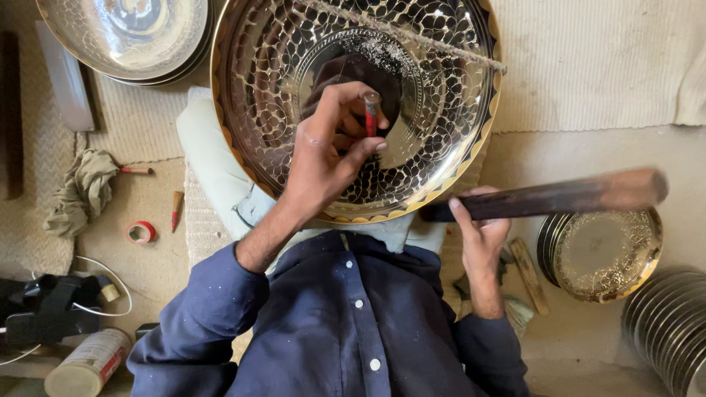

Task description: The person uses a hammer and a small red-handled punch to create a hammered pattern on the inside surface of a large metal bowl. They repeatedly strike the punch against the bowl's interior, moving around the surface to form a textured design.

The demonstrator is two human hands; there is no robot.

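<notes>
Near left on the floor: a cylindrical white can with a red label (87, 362), lying tilted; beyond it, a small red tape roll (140, 232). Large round engraved brass tray (353, 103) propped at centre. Thin red-tipped metal chisel (371, 114) pinched upright between closed left-hand fingers (368, 147), tip against the tray. Dark wooden mallet (548, 198) gripped by curled right-hand fingers (462, 213), just right of the tray's near rim.

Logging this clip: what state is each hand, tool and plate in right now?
left hand: closed on the chisel.
chisel: upright, tip on the large plate.
large engraved plate: tilted toward the person, partly patterned.
right hand: gripping the wooden mallet.
wooden mallet: raised, motion-blurred.
small engraved plate: flat atop a stack.
tape roll: lying flat.
</notes>
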